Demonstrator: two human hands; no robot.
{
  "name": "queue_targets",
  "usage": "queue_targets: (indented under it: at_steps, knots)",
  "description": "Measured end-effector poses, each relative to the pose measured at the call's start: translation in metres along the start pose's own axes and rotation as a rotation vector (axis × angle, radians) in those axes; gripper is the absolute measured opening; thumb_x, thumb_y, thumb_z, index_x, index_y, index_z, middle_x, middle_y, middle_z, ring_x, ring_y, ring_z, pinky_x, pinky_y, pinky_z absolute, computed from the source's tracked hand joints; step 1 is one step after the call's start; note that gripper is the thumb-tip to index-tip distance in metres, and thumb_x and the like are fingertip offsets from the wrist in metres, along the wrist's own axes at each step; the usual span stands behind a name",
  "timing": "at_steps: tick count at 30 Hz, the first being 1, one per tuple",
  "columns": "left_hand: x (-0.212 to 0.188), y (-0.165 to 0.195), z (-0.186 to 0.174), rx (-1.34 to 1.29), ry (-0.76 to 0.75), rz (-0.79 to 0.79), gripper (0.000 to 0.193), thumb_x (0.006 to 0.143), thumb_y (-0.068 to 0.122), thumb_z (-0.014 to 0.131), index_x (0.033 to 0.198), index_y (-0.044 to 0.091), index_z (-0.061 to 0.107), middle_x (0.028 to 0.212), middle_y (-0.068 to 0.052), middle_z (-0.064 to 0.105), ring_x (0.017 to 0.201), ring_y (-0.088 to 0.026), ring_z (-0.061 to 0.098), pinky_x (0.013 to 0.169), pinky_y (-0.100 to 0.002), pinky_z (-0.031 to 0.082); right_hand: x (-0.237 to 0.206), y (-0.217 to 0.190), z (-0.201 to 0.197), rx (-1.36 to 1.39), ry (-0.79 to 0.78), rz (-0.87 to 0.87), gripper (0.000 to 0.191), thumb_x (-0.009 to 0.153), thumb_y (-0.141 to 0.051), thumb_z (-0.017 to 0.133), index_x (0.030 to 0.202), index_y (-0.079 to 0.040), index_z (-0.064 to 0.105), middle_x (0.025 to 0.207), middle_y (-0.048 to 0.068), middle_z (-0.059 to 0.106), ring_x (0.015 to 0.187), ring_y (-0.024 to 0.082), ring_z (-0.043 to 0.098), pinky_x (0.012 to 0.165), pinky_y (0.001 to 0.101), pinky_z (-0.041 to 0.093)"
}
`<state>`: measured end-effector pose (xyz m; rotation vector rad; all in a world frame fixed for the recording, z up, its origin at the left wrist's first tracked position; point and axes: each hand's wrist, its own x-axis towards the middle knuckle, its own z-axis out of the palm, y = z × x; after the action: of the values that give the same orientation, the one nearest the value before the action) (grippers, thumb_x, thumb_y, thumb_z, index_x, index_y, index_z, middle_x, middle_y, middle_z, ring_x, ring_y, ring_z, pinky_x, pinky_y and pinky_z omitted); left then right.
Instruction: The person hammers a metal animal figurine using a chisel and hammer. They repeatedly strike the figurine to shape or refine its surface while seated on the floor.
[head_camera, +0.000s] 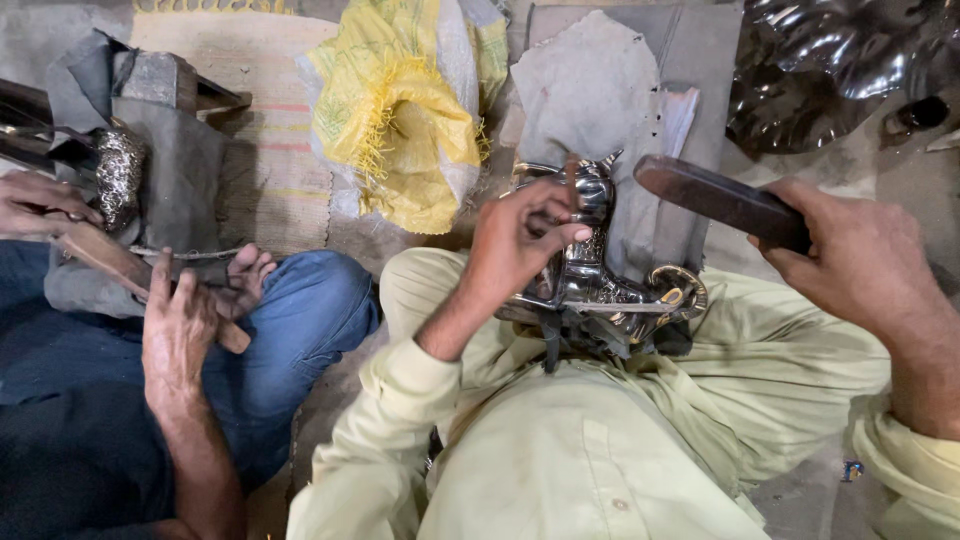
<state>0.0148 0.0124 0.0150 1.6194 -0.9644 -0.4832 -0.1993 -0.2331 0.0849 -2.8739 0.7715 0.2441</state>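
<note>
A shiny metal horse figure (590, 275) rests on the person's lap, long axis upright, its ears pointing away. The left hand (520, 240) pinches a small tool against it with curled fingers (560, 235). The right hand (860, 260) wraps closed around a dark wooden mallet (720, 200).

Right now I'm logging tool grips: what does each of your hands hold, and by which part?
The right hand grips a dark wooden mallet by its near end. The left hand pinches a thin punch near its top, against the shiny metal vessel.
</note>
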Motion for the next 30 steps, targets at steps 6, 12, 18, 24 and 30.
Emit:
queue_targets:
  at_steps: [6, 12, 18, 24, 30]
  knots:
    - [-0.034, 0.004, 0.021, -0.045, 0.260, -0.198, 0.031, 0.088, 0.014, 0.083, 0.111, 0.003, 0.066, 0.087, -0.008, 0.079, 0.077, -0.010, 0.075, 0.068, -0.025, 0.060, 0.025, -0.012, 0.000, 0.116, -0.005, -0.089, 0.039, 0.087, -0.031, 0.077, 0.121, -0.015, 0.067, 0.084, 0.014, 0.072, 0.075, 0.037, 0.071, 0.068, 0.0497, 0.054]
    - [-0.036, 0.012, 0.021, 0.019, 0.290, -0.210, 0.029, 0.090, 0.014, 0.081, 0.111, 0.002, 0.064, 0.088, -0.009, 0.080, 0.077, -0.010, 0.076, 0.069, -0.025, 0.061, 0.050, -0.046, -0.018, 0.144, 0.256, -0.325, 0.039, 0.091, -0.024, 0.075, 0.129, -0.016, 0.068, 0.089, 0.010, 0.072, 0.080, 0.031, 0.072, 0.074, 0.0455, 0.055]
    - [-0.036, 0.013, 0.022, 0.066, 0.278, -0.151, 0.029, 0.091, 0.014, 0.082, 0.113, 0.003, 0.067, 0.088, -0.008, 0.079, 0.076, -0.010, 0.076, 0.070, -0.026, 0.063, 0.063, -0.065, -0.061, -0.186, 0.330, -0.545, 0.049, 0.080, -0.021, 0.075, 0.129, -0.019, 0.069, 0.090, 0.007, 0.076, 0.077, 0.028, 0.074, 0.064, 0.0402, 0.058]
    - [-0.020, 0.010, 0.015, 0.034, 0.179, -0.165, 0.037, 0.084, 0.011, 0.084, 0.118, 0.005, 0.072, 0.088, -0.006, 0.078, 0.073, -0.011, 0.072, 0.068, -0.027, 0.061, 0.067, -0.069, -0.079, -0.438, 0.103, -0.335, 0.049, 0.085, -0.025, 0.072, 0.133, -0.027, 0.065, 0.085, 0.004, 0.076, 0.075, 0.027, 0.075, 0.063, 0.0415, 0.058]
    - [-0.002, 0.010, 0.005, 0.183, -0.027, -0.082, 0.038, 0.081, 0.014, 0.086, 0.117, 0.007, 0.074, 0.087, -0.006, 0.080, 0.069, -0.014, 0.073, 0.065, -0.031, 0.058, 0.060, -0.041, -0.057, -0.371, -0.087, -0.166, 0.047, 0.091, -0.032, 0.070, 0.136, -0.027, 0.060, 0.082, 0.006, 0.075, 0.075, 0.028, 0.075, 0.068, 0.0441, 0.058]
